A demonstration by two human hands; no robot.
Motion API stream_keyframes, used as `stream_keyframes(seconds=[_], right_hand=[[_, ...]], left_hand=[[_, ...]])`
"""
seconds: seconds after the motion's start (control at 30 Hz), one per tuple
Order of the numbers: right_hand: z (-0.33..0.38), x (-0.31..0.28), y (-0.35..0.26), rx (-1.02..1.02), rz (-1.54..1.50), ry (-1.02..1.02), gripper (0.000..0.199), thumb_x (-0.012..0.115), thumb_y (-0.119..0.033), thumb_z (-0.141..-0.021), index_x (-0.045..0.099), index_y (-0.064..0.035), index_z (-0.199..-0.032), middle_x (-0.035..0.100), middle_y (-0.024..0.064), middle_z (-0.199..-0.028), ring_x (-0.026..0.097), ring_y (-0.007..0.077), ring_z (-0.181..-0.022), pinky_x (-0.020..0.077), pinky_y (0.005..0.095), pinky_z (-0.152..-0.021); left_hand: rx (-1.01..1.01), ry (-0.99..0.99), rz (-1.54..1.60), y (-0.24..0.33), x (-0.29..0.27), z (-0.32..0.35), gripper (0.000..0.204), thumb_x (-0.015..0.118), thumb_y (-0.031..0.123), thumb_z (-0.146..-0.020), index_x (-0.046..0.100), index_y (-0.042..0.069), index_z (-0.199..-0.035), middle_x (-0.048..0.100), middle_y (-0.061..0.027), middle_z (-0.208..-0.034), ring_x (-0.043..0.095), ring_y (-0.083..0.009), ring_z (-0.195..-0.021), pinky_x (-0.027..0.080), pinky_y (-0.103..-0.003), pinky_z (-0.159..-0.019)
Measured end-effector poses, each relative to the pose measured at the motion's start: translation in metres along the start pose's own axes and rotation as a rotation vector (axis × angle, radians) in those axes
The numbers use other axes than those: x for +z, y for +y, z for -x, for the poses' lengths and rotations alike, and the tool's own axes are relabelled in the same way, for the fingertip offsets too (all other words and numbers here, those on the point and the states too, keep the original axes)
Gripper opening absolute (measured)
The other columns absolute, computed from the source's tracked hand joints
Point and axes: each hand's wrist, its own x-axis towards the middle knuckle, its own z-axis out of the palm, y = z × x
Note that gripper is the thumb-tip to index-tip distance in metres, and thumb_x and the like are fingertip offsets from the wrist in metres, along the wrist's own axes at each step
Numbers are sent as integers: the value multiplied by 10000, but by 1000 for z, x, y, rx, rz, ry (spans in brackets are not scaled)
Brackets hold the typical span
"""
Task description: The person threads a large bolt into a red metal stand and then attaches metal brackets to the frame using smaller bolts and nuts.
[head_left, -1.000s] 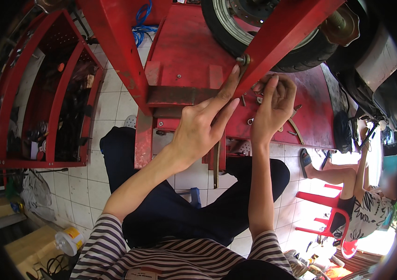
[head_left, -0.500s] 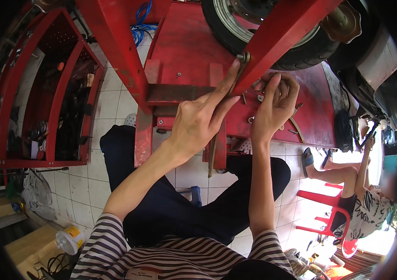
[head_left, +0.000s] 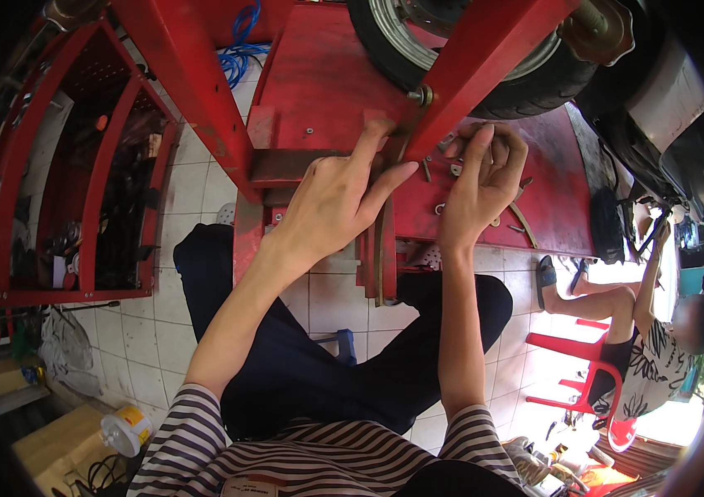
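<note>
My left hand (head_left: 329,195) reaches to the red metal post (head_left: 463,70), index finger and thumb apart, with nothing visible between them. Its thumb crosses in front of a long, thin brownish strip (head_left: 383,257) that hangs down beside the post. Above the fingertips a bolt with a nut (head_left: 420,95) sticks out of the post's side. On the post's other side is my right hand (head_left: 484,182), its fingers curled in; whatever they may hold is hidden. Beneath both hands lies a red platform (head_left: 319,83) with small washers and bolts, among them a bolt (head_left: 427,170) near the post.
A tyred wheel (head_left: 393,58) rests on the platform behind the post. Another red post (head_left: 194,91) and a crossbar (head_left: 298,168) stand at left. A red tool cart (head_left: 108,166) is further left, blue hose (head_left: 240,54) behind. At right, a person (head_left: 650,356) sits on a red chair (head_left: 571,344).
My left index finger has come down off the bolt, and the hand has shifted slightly left. The right hand stays nearly in place. The view has shifted a little.
</note>
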Motion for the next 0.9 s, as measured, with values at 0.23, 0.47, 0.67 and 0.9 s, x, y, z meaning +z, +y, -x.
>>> stream_keyframes(seconds=[0.23, 0.47, 0.67, 0.9], right_hand=[[2, 4, 1, 1, 12, 7, 137, 524, -84, -1008, 460, 8, -1086, 602, 115, -893, 563, 118, -697, 464, 231, -641], [3, 2, -1, 7, 22, 22, 155, 522, -119, -1015, 491, 16, -1084, 624, 123, -948, 568, 118, -678, 452, 231, -610], [2, 0, -8, -7, 23, 114, 154, 567, -103, -989, 497, 15, -1060, 608, 129, -945, 583, 127, -668, 460, 224, -560], [6, -9, -17, -679, 490, 34, 226, 717, 103, -754, 627, -56, -886, 464, 45, -979, 505, 119, -775, 448, 246, -658]], left_hand=[[32, -16, -122, 1, -2, 1, 476, 605, 290, -954, 397, -22, -1249, 669, -241, -788, 658, -401, -635, 535, -455, -568], [-38, 2, -2, 1, -2, 3, 480, 606, 301, -958, 382, -13, -1243, 645, -213, -698, 654, -397, -616, 517, -433, -548], [-197, 94, 253, 10, -8, 2, 364, 559, 229, -997, 388, -13, -1208, 579, -108, -591, 560, -199, -475, 420, -303, -491], [-30, 237, 468, 26, -5, 7, 142, 574, 91, -981, 555, -30, -1052, 603, -50, -691, 518, -40, -543, 388, -204, -495]])
